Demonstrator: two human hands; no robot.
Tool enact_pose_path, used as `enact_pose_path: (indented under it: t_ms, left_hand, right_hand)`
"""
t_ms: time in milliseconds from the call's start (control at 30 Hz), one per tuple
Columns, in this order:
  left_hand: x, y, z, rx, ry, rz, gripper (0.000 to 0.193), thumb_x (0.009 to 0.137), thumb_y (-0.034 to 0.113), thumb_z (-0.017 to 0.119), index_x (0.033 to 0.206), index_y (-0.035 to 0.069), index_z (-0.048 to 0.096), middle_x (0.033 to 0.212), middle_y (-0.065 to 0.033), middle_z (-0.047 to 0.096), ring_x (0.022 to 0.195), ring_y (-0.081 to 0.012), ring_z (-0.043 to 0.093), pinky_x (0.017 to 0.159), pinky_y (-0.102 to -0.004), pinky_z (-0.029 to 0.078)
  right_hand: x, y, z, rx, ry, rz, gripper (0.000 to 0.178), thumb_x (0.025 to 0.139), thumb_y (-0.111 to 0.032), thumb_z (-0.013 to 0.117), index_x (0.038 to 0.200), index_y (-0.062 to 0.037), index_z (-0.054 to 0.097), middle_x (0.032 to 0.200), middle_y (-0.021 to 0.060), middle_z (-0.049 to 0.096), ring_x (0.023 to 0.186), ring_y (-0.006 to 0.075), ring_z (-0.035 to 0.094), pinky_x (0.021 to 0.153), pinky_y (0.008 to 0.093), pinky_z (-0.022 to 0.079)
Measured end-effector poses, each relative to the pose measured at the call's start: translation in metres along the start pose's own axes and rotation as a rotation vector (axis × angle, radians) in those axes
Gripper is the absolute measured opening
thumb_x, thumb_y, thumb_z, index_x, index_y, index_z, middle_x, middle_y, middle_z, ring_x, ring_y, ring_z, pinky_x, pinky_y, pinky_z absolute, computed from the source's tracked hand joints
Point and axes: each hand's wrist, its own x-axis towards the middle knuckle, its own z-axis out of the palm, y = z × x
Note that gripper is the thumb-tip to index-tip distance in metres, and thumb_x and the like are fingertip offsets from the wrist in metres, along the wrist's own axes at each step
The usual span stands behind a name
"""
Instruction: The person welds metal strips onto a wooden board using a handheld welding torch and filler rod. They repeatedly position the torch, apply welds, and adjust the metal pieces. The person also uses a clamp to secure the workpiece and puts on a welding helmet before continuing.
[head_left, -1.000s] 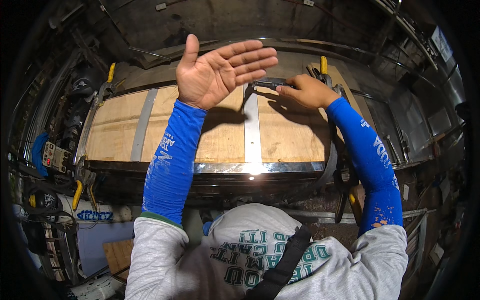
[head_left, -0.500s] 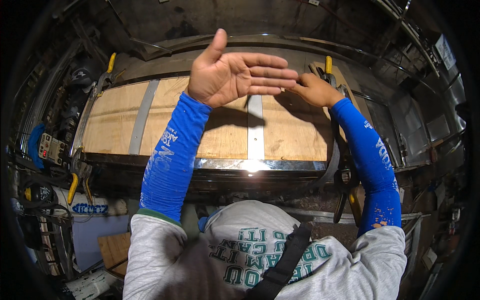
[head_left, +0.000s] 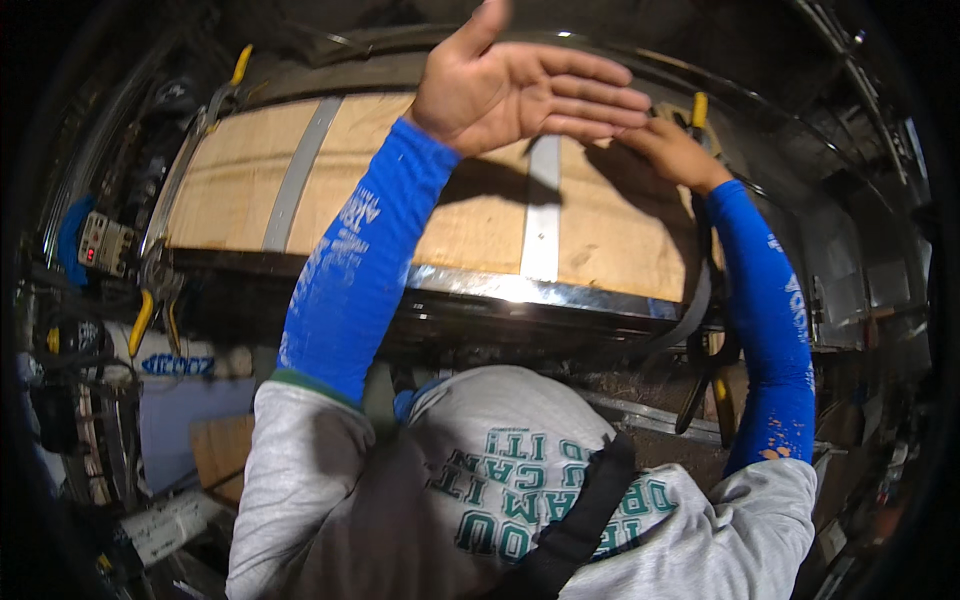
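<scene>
My left hand (head_left: 520,95) is raised over the work with its palm up towards the view, thumb apart and fingers stretched out. Its fingertips cover part of my right hand (head_left: 680,155), which is curled at the far right. Whatever the right hand's fingers hold is hidden behind the left fingers. Beneath both hands lies a long plywood panel (head_left: 470,230) in a shiny metal frame (head_left: 590,296). Two flat grey metal strips cross it, a left strip (head_left: 300,175) and a right strip (head_left: 541,225). A dark cable or strap (head_left: 690,318) hangs below the right hand.
Yellow-handled clamps grip the panel's corners: far left (head_left: 238,75), near left (head_left: 150,305), far right (head_left: 699,115) and near right (head_left: 715,395). A control box (head_left: 105,243) with a red display stands at the left. A white cylinder (head_left: 190,362) lies lower left.
The view has shifted, so the panel and clamps sit higher in the picture. Both hands appear farther up and to the right, keeping the same pose.
</scene>
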Motion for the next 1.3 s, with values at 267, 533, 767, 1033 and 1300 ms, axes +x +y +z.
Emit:
enact_pose_path:
  t_ms: [267,533,767,1033,1300]
  left_hand:
    - [-0.01,0.009,0.008,-0.159,0.047,0.031,0.117,0.096,0.085,0.023,0.153,-0.018,0.034,0.156,-0.0409,0.037,0.15,-0.0501,0.035,0.126,-0.0566,0.028]
    - [-0.014,0.024,0.008,-0.181,0.241,0.31,0.118,0.095,0.085,0.025,0.151,-0.019,0.035,0.156,-0.0404,0.036,0.151,-0.0522,0.033,0.125,-0.0581,0.029]
    - [-0.014,0.021,0.002,-0.214,0.23,0.362,0.116,0.096,0.083,0.027,0.151,-0.019,0.034,0.156,-0.0405,0.037,0.15,-0.0517,0.034,0.125,-0.0584,0.03]
    - [-0.016,0.021,0.007,-0.207,0.256,0.362,0.115,0.097,0.082,0.028,0.15,-0.019,0.035,0.156,-0.0406,0.037,0.15,-0.0515,0.034,0.125,-0.0584,0.031]
    - [-0.013,0.02,0.008,-0.204,0.24,0.347,0.115,0.097,0.083,0.026,0.15,-0.019,0.035,0.156,-0.0402,0.038,0.15,-0.0517,0.034,0.125,-0.0585,0.03]
  right_hand:
    - [-0.014,-0.045,0.015,-0.561,0.054,-0.145,0.059,0.102,-0.051,0.062,0.112,0.0064,0.073,0.088,0.023,0.075,0.077,0.0307,0.071,0.076,0.0409,0.054]
    - [-0.025,-0.007,-0.008,0.03,-0.086,0.012,0.055,0.105,-0.052,0.057,0.092,0.0006,0.068,0.07,0.0073,0.061,0.059,0.0169,0.054,0.056,0.032,0.043]
    - [-0.021,-0.033,-0.005,0.512,-0.144,0.433,0.063,0.102,-0.069,0.045,0.084,-0.0107,0.061,0.057,-0.0056,0.048,0.04,0.0052,0.037,0.038,0.0232,0.023]
    - [-0.013,-0.04,-0.002,0.442,-0.19,0.514,0.064,0.104,-0.069,0.041,0.079,-0.0125,0.058,0.056,-0.0055,0.044,0.041,0.0056,0.034,0.039,0.0252,0.023]
    - [-0.021,-0.042,-0.002,0.248,-0.012,0.369,0.055,0.104,-0.06,0.053,0.085,-0.009,0.063,0.063,-0.0028,0.05,0.045,0.0068,0.04,0.041,0.0263,0.029]
